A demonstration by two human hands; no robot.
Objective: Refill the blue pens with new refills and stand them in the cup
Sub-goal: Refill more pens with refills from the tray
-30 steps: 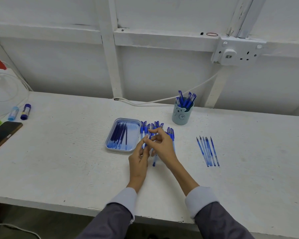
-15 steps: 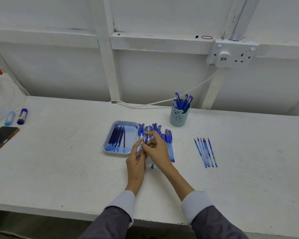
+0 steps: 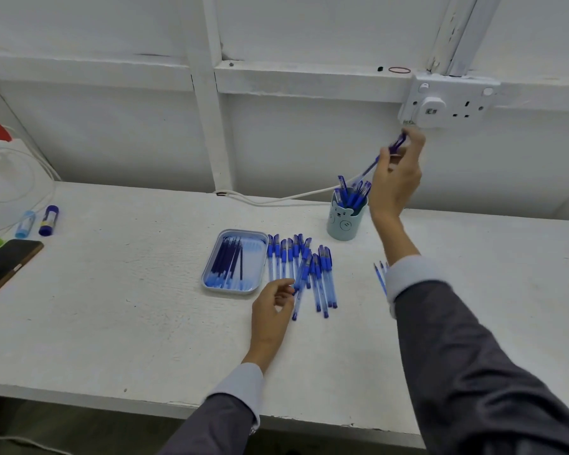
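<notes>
Worktop: a white painted worktop (image 3: 112, 307), scuffed and speckled, running the full width, with its near edge over a dark gap.
Room: a white panelled wall (image 3: 112, 133) behind, with a ledge and an upright post (image 3: 211, 93). A double socket (image 3: 450, 103) is at far right, a white cable (image 3: 276, 197) trails along the far edge, and a red rubber band (image 3: 399, 69) lies on the ledge.
Cup: a pale blue bear cup (image 3: 344, 221) stands upright at the far side, right of centre, with several blue pens standing in it.
Right hand: the right hand (image 3: 396, 178) is raised above and just right of the cup, fingers pinching a blue pen (image 3: 380, 159) that slants down towards the cup.
Left hand: the left hand (image 3: 271, 303) is low over the worktop with its fingers loosely curled, just beside the pile of pens (image 3: 322, 274); I cannot tell whether it grips one.
Pens: the pile lies between the tray and the right sleeve, nearer than the cup.
Tray: a shallow blue tray (image 3: 207, 274) left of the pile holds dark refills (image 3: 227, 261).
Loose refills: a few thin ones (image 3: 380, 277) are partly hidden by the right sleeve.
Far left: two glue sticks (image 3: 48, 220) and a dark phone (image 3: 4, 267).
</notes>
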